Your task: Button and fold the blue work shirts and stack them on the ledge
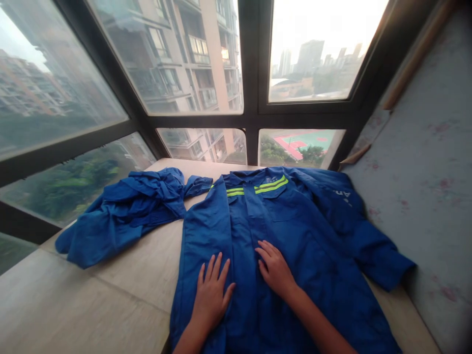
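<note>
A blue work jacket (295,236) with yellow-green stripes across its chest lies front side up on the pale sill. My left hand (213,290) rests flat with fingers spread on the jacket's left part. On the front near the middle placket lies my right hand (274,268), its fingers apart and slightly bent, holding nothing. One sleeve stretches out to the right toward the wall. The other sleeve's position is unclear; a cuff shows near the left shoulder.
A crumpled blue garment (125,211) lies on the sill (121,300) at the left. Dark-framed windows (251,98) rise behind and to the left. A flower-patterned wall (424,172) bounds the right side.
</note>
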Tool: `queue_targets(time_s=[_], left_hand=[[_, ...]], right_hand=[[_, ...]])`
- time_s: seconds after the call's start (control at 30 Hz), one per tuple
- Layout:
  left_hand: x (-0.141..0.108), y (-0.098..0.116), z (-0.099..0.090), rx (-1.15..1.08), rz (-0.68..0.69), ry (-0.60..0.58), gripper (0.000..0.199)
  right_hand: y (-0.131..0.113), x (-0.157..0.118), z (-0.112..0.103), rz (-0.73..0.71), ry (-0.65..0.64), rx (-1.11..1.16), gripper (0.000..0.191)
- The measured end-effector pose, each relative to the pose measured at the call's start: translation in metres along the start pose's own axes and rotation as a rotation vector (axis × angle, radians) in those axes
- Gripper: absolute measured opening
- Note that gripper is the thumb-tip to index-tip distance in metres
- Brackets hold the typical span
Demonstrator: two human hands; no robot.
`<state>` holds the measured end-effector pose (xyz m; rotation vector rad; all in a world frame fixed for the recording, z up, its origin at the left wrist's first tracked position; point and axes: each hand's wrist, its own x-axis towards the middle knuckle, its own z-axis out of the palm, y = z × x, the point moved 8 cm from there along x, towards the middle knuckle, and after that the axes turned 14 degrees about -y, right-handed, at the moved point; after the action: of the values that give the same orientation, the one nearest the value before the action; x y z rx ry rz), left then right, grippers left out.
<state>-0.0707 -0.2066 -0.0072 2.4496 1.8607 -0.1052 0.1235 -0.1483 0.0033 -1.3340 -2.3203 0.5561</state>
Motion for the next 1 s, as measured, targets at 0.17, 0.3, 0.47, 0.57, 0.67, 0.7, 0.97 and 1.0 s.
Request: queue_targets(time_s=[0.17,0.3,0.47,0.57,0.67,0.7,0.97,1.0], left_hand=[[0.004,-0.018,-0.001,0.018,0.039,0.024,0.057],[0.006,-0.029,0.001,0.034,0.048,0.011,0.056],[0.009,-0.032,0.0,0.053,0.045,-0.011,0.056],[0.002,-0.02,-0.01,0.057,0.057,0.022,0.053],[-0.009,0.01,-0.021,0.024,0.153,0.05,0.051],[-0.011,0.023,-0.023,0.006,0.198,0.044,0.052],[-0.007,0.061,-0.015,-0.082,0.294,-0.095,0.053],[-0.006,0.06,-0.015,-0.09,0.289,-0.101,0.053]], right_hand=[[0.043,-0.045,-0.043,0.097,0.153,0.054,0.037],[0.079,-0.106,-0.081,0.218,0.282,-0.1,0.038],[0.06,-0.149,-0.075,0.162,0.142,-0.298,0.045],[0.021,-0.152,-0.055,0.054,0.094,-0.345,0.046],[-0.033,-0.143,-0.027,-0.166,0.104,-0.367,0.039],[-0.05,-0.139,-0.019,-0.237,0.125,-0.386,0.035],[-0.086,-0.124,-0.002,-0.3,0.06,-0.197,0.025],[-0.083,-0.124,-0.002,-0.262,0.035,-0.135,0.021]])
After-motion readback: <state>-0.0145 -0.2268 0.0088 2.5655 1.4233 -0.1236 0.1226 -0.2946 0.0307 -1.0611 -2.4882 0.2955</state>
